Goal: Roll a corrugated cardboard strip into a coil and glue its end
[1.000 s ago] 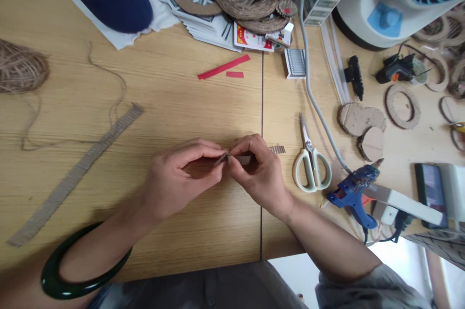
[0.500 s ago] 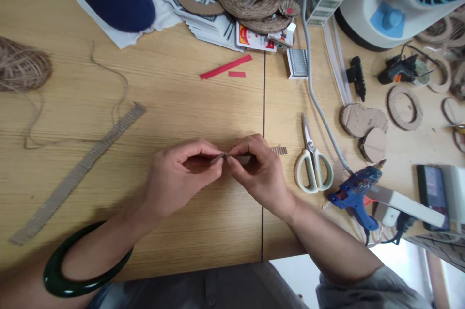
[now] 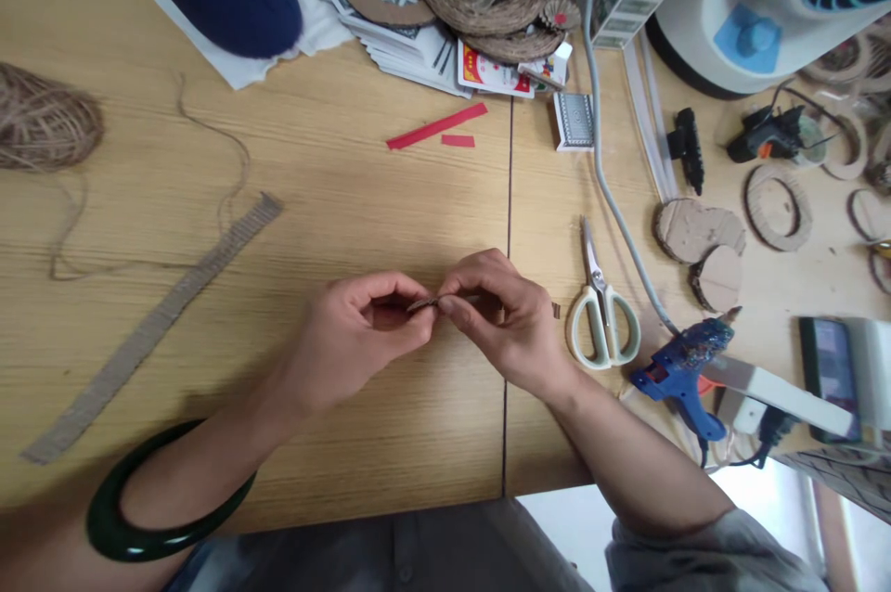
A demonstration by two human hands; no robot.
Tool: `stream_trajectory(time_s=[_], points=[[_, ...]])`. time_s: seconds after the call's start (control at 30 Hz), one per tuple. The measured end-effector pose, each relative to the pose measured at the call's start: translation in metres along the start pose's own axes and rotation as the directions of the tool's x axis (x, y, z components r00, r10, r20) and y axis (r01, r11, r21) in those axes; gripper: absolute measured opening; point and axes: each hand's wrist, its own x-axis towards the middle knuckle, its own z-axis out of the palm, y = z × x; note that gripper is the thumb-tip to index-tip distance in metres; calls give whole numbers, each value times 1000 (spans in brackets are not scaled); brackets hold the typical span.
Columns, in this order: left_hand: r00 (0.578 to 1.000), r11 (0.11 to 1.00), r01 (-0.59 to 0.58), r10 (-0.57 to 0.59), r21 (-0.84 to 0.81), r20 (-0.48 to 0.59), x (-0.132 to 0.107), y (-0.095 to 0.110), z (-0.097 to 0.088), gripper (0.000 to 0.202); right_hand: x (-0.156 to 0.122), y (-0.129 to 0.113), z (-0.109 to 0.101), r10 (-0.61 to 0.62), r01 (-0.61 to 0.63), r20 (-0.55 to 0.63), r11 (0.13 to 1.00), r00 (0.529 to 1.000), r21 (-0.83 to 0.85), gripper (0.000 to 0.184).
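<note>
My left hand [image 3: 362, 328] and my right hand [image 3: 501, 314] meet fingertip to fingertip above the table. Between their pinched thumbs and forefingers is a narrow corrugated cardboard strip [image 3: 421, 303], mostly hidden by the fingers. Its far end seems to peek out past my right hand. A longer corrugated strip [image 3: 157, 332] lies slantwise to the left, with loose twine beside it. Scissors [image 3: 597, 304] with pale handles rest slightly open just right of my right hand. Two red paper strips [image 3: 437, 126] lie beyond my hands.
A blue glue gun [image 3: 686, 369] lies by a power strip at right, its grey cable [image 3: 604, 174] running up. Cardboard pieces [image 3: 700, 230] and a fan [image 3: 752, 7] stand behind. Playing cards [image 3: 410, 49] sit under twine discs. A twine ball [image 3: 45, 119] is far left.
My right hand has shifted slightly right along the strip, covering more of its far end. My left hand has moved slightly right too. The pinch of both hands stays closed.
</note>
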Motion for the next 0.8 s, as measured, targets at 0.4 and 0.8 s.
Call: stream_trajectory(time_s=[0.4,0.8], points=[[998,993,42,-38,-110,45,4,-2,-2,8,1,4,-2,74,-74,2,995,997,66,6],[995,991,47,-58,-124,-86,2,4,-1,5,-3,-4,2,87,-88,-16,995,996,-51,4]])
